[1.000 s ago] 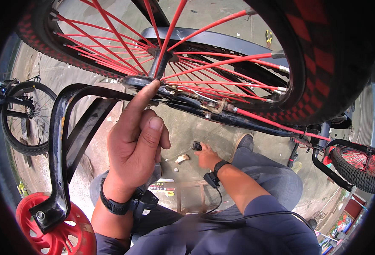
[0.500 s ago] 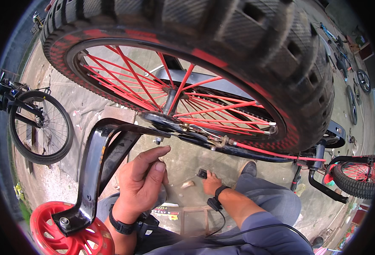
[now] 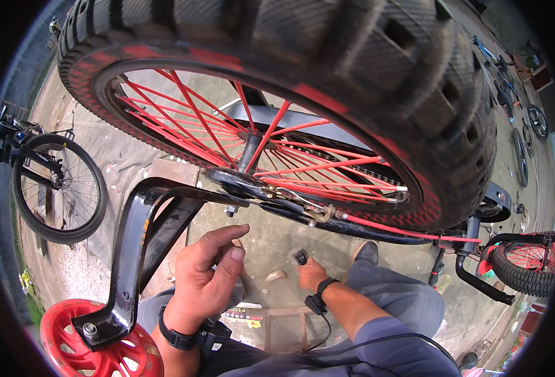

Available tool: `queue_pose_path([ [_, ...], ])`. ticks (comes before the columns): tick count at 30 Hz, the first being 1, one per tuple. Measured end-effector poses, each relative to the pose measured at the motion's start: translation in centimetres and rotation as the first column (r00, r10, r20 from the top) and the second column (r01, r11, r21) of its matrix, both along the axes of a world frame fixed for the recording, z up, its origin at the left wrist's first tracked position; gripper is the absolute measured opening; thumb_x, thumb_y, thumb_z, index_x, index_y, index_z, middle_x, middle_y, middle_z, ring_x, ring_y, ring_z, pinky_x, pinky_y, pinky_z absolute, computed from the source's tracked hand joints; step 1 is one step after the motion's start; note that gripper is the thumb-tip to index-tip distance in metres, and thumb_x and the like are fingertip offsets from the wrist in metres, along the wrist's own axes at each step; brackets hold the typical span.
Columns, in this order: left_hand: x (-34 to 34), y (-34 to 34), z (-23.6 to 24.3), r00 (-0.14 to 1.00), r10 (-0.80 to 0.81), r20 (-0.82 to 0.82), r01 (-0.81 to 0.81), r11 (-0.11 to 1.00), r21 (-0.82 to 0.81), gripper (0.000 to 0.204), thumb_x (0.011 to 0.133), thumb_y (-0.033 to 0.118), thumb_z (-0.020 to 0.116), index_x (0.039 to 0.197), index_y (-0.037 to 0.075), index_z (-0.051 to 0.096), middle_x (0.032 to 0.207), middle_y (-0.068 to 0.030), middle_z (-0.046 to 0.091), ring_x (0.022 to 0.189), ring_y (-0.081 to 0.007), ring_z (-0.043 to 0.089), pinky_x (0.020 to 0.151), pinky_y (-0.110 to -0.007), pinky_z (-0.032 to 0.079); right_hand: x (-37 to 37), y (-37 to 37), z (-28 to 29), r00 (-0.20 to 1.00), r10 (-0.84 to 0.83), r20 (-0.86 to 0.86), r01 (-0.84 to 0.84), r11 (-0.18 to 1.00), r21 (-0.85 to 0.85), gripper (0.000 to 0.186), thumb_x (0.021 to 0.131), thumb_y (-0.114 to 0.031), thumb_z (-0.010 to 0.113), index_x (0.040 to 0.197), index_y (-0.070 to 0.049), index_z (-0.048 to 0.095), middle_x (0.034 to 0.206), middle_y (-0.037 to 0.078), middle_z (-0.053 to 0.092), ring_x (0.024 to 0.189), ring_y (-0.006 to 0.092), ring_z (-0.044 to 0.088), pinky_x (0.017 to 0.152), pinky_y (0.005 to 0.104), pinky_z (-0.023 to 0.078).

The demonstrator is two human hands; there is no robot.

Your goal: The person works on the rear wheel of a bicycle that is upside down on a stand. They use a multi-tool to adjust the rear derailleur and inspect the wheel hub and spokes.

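Note:
My left hand [image 3: 205, 279] is below the bicycle hub [image 3: 250, 152], index finger stretched out, other fingers loosely curled, nothing visible in it. Beside it a bent black bracket [image 3: 128, 264] carries a red small wheel [image 3: 70, 349], with a bolt hanging [image 3: 230, 210] at its upper end. My right hand [image 3: 312, 275], low between my legs, grips a small black object [image 3: 300, 256] I cannot identify. Above both hands is a large knobby tyre [image 3: 371, 63] with red spokes, a brake mechanism [image 3: 327, 212] and a red cable [image 3: 409, 236].
Another bicycle wheel [image 3: 60, 235] stands at the left. A red-spoked wheel [image 3: 519, 283] and black handlebar [image 3: 478, 283] are at the right. More bicycles [image 3: 522, 151] lie farther back. A pale fragment [image 3: 276, 275] lies on the concrete floor [image 3: 271, 232] near my shoe [image 3: 366, 251].
My left index finger has left the hub and moved down. The view has shifted, showing more tyre and more bicycles at the back. My right hand still holds the black object.

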State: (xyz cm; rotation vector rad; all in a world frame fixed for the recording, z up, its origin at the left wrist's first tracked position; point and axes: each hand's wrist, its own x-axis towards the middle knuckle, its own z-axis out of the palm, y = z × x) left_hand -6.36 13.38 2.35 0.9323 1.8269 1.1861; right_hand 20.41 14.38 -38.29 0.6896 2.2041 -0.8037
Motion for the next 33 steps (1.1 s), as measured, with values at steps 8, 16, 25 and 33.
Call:
queue_pose_path([
  [8, 0.5, -0.6, -0.5, 1.000, -0.024, -0.006, 0.024, 1.000, 0.011, 0.027, 0.101, 0.006, 0.064, 0.127, 0.000, 0.068, 0.073, -0.0047, 0.065, 0.064, -0.0113, 0.064, 0.060, -0.027, 0.050, -0.3, 2.7, 4.3, 0.885, -0.392, -0.253, 0.362, 0.919, -0.159, 0.031, 0.084, -0.026, 0.074, 0.110, -0.010, 0.075, 0.106, 0.016, 0.076, 0.101, 0.0367, 0.070, 0.087, 0.0462, 0.056],
  [16, 1.5, -1.4, -0.2, 0.991, -0.125, -0.052, 0.128, 0.991, 0.043, 0.029, 0.104, 0.011, 0.059, 0.130, -0.001, 0.066, 0.073, -0.0023, 0.064, 0.059, -0.0065, 0.059, 0.055, -0.024, 0.049, -3.3, 6.3, 17.4, 0.849, -0.513, -0.128, 0.436, 0.815, -0.382, 0.035, 0.092, -0.022, 0.071, 0.125, -0.010, 0.068, 0.114, 0.011, 0.073, 0.098, 0.0242, 0.071, 0.082, 0.0405, 0.058],
  [25, 3.9, -5.9, -0.8, 0.979, -0.086, 0.186, 0.080, 0.996, 0.044, 0.032, 0.105, 0.018, 0.064, 0.131, 0.000, 0.067, 0.079, -0.0041, 0.065, 0.063, -0.0083, 0.060, 0.058, -0.026, 0.050, 0.7, 4.4, 34.8, 0.593, -0.746, -0.302, 0.391, 0.595, -0.702, 0.037, 0.098, -0.020, 0.069, 0.132, -0.010, 0.056, 0.106, 0.001, 0.067, 0.091, 0.0093, 0.062, 0.074, 0.0270, 0.049],
  [33, 11.0, -13.6, -2.4, 0.797, -0.203, 0.569, 0.253, 0.967, -0.009, 0.063, 0.108, 0.039, 0.059, 0.152, -0.004, 0.044, 0.121, -0.0140, 0.067, 0.101, -0.0186, 0.069, 0.081, -0.031, 0.055, 4.5, -1.2, 39.4, 0.500, -0.764, -0.407, 0.296, 0.593, -0.749, 0.047, 0.097, -0.011, 0.071, 0.137, -0.010, 0.048, 0.119, 0.006, 0.060, 0.104, 0.0131, 0.061, 0.086, 0.0304, 0.052],
])
